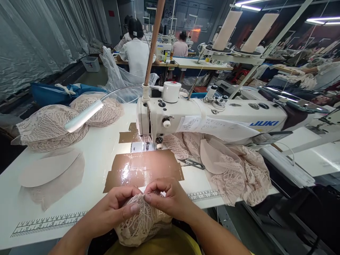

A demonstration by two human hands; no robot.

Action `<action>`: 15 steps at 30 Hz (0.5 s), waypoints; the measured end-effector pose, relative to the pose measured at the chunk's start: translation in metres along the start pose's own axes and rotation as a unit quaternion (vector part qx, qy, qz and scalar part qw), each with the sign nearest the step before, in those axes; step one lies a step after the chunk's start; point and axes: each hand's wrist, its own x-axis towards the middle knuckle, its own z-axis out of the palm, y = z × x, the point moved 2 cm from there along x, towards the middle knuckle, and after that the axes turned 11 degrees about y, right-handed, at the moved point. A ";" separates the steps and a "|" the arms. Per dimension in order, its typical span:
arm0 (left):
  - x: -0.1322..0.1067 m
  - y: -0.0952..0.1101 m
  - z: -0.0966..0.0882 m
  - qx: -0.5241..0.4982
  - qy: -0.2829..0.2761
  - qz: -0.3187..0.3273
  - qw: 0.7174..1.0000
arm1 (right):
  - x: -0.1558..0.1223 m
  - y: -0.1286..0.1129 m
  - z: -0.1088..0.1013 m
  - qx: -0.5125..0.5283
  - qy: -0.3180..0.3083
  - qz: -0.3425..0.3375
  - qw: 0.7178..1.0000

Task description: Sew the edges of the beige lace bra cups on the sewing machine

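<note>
A beige lace bra cup (142,223) hangs from my two hands at the table's front edge, over my lap. My left hand (118,205) grips its upper edge from the left, thumb laid along the lace. Close beside it, my right hand (168,198) pinches the same edge between thumb and forefinger. Just beyond my hands, brown tape (146,166) covers the table before the needle area of the white sewing machine (170,113). Thread snips (192,163) lie right of the tape.
Stacked lace cups (53,124) sit at the back left, with a smooth cup piece and mesh (50,168) nearer. More lace pieces (233,173) pile at the right. A lit lamp (83,117) reaches over the left side. A ruler scale (47,223) lines the front edge. People work behind.
</note>
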 end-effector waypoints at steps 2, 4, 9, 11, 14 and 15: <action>0.003 0.000 0.000 0.020 0.009 0.009 1.000 | 0.002 -0.001 0.000 0.013 -0.006 -0.012 1.000; 0.005 0.001 0.001 0.051 0.025 0.037 0.998 | 0.005 -0.001 -0.001 0.019 -0.009 -0.009 1.000; 0.006 0.003 0.002 0.099 0.077 0.079 0.989 | 0.008 0.007 -0.004 0.071 -0.025 0.063 0.995; 0.007 0.002 0.001 0.090 0.100 0.079 0.988 | 0.010 0.010 -0.004 0.104 -0.033 0.094 0.990; 0.011 0.000 0.006 0.060 0.127 0.073 0.987 | 0.014 0.013 -0.002 0.117 -0.036 0.120 0.985; 0.012 0.000 0.008 0.041 0.135 0.068 0.988 | 0.016 0.014 -0.001 0.122 -0.038 0.128 0.983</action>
